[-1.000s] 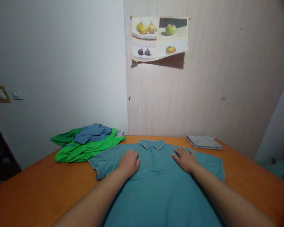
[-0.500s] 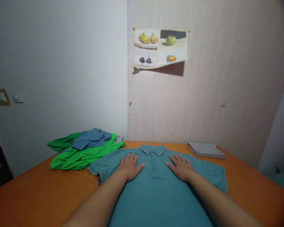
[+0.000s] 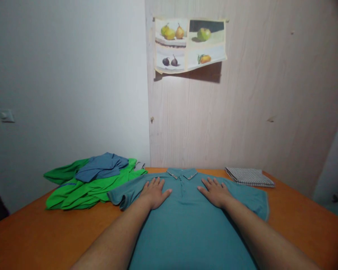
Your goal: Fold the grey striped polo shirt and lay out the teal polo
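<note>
A teal polo shirt (image 3: 186,228) lies spread face up, its collar toward the wall and its short sleeves out to both sides. My left hand (image 3: 154,193) rests flat on the chest, left of the button placket, with fingers spread. On the other side of the placket, my right hand (image 3: 214,192) lies flat too, fingers apart. Neither hand grips the cloth. The left sleeve is slightly rumpled near its cuff, while the right one lies flatter. The shirt's lower hem is out of view.
At the back left of the orange table (image 3: 59,236) is a heap of bright green clothes (image 3: 95,189) with a blue garment (image 3: 101,167) on top. A folded striped cloth (image 3: 250,177) lies at the back right. Behind stands a wall with a fruit picture (image 3: 190,45).
The shirt has shifted slightly away toward the wall under my hands, which stay flat on it. My view has moved a little closer and lower.
</note>
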`<state>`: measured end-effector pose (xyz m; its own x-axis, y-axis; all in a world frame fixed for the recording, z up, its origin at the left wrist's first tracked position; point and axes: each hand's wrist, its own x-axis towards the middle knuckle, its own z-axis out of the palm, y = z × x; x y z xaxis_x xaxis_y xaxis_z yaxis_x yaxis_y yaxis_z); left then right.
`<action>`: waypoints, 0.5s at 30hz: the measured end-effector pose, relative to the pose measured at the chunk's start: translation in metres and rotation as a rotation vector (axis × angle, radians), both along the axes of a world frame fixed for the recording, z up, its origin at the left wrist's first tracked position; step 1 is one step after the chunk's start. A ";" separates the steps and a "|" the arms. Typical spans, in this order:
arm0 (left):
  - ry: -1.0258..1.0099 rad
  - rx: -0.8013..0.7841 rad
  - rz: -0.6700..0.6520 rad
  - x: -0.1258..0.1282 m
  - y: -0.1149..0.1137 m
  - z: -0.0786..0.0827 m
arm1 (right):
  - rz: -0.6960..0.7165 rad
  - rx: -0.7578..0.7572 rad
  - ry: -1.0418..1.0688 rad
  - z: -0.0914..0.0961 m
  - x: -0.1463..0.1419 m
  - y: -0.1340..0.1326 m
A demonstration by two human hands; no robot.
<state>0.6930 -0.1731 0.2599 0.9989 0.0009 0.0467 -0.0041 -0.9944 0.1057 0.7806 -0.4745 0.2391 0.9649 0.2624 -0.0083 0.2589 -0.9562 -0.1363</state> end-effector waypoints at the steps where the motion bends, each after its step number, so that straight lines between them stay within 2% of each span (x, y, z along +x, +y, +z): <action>1: 0.004 0.005 -0.008 -0.002 0.000 0.001 | 0.001 -0.001 0.002 0.001 -0.001 0.000; 8: 0.048 0.035 -0.023 -0.021 -0.003 0.013 | -0.035 -0.020 0.001 0.014 -0.024 -0.003; 11: 0.025 0.024 -0.071 -0.040 -0.004 0.015 | -0.029 -0.018 -0.017 0.019 -0.052 -0.008; 15: -0.047 -0.028 -0.167 -0.076 0.001 0.012 | 0.080 0.015 -0.034 0.012 -0.100 -0.021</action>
